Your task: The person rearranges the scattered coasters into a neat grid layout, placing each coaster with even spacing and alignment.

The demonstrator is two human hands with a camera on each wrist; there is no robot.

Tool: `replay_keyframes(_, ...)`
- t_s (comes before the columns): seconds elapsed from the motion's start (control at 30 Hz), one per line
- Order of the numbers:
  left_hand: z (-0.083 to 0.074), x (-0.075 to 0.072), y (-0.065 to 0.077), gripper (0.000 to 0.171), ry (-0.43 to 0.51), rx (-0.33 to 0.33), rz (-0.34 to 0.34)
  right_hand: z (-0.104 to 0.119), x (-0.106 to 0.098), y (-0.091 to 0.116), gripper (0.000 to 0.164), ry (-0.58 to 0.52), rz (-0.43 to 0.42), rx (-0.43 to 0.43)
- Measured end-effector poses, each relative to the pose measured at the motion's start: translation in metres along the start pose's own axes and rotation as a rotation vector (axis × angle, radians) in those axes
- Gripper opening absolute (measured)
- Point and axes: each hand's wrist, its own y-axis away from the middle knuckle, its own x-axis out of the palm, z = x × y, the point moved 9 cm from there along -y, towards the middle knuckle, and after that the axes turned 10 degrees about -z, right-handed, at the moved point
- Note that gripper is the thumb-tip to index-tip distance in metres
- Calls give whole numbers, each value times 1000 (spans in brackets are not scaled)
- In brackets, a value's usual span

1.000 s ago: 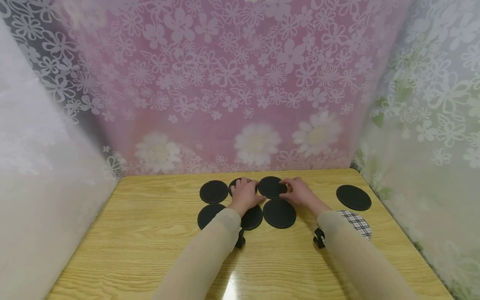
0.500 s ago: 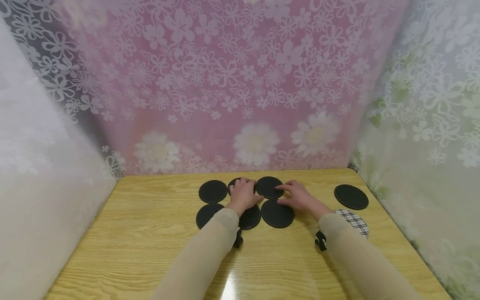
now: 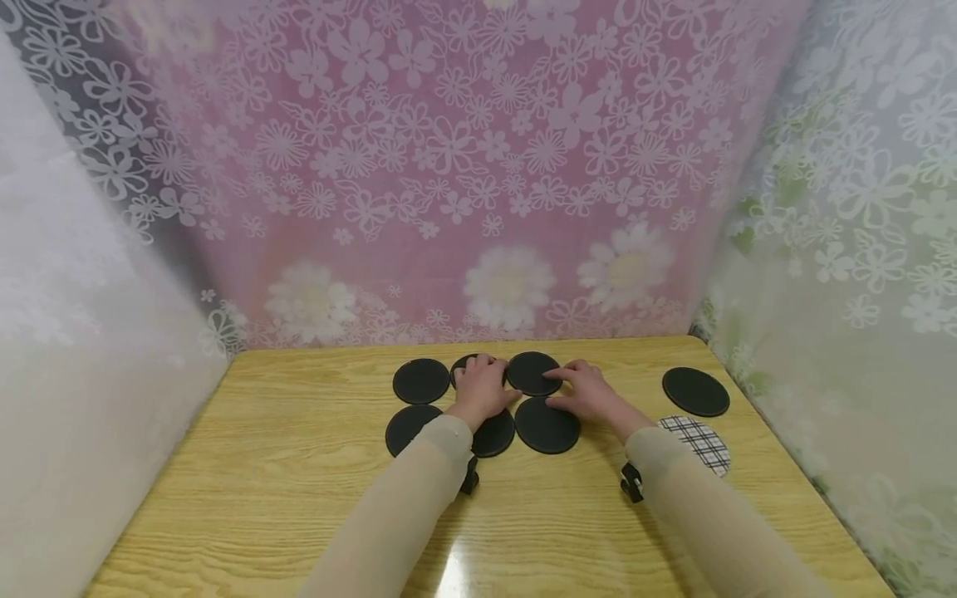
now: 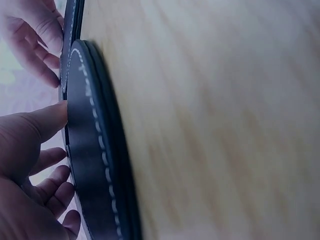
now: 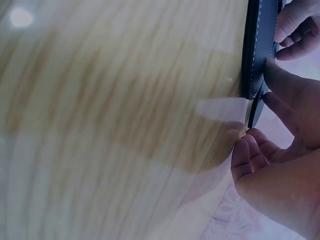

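Six black round coasters with white stitched rims lie in two rows of three on the table. My left hand rests over the back middle coaster, partly hiding it and the front middle coaster. Its fingers are bent loosely, thumb out to the right. From the right side, my right hand touches the back right coaster with its index finger, while its thumb lies at the far edge of the front right coaster. In the right wrist view, the other fingers of this hand rest on the tabletop.
Farther right on the wooden table lie another black coaster and a black-and-white plaid disc, partly covered by the right sleeve. Two more black coasters form the left column. Flowered cloth walls in the back and sides.
My right hand has gone from the back right coaster's side edge to lying across both right coasters, index finger on one, thumb on the other. The left hand stays nearly in place.
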Motion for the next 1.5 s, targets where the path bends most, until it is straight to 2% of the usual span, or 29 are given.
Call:
replay_keyframes(0.23,9,-4,1,63,-3,2,-8,10,3,-1,51,12,-9,-21)
replay_keyframes(0.43,18,-3,2,64,-4,-5,7,16,8,-2,50,8,-22,-22)
replay_keyframes(0.73,21,-5,5,65,-2,6,28,18,14,-1,50,-11,-19,21)
replay_keyframes(0.9,19,-15,9,75,-17,55,73,20,13,2,57,6,0,-8)
replay_keyframes(1.1,21,-37,24,90,-73,139,160,27,6,10,71,76,65,-117)
replay_keyframes(1.3,28,-37,37,91,-140,177,264,31,10,15,72,159,139,-143)
replay_keyframes(1.5,37,-36,42,88,-138,175,266,36,18,20,71,175,139,-163)
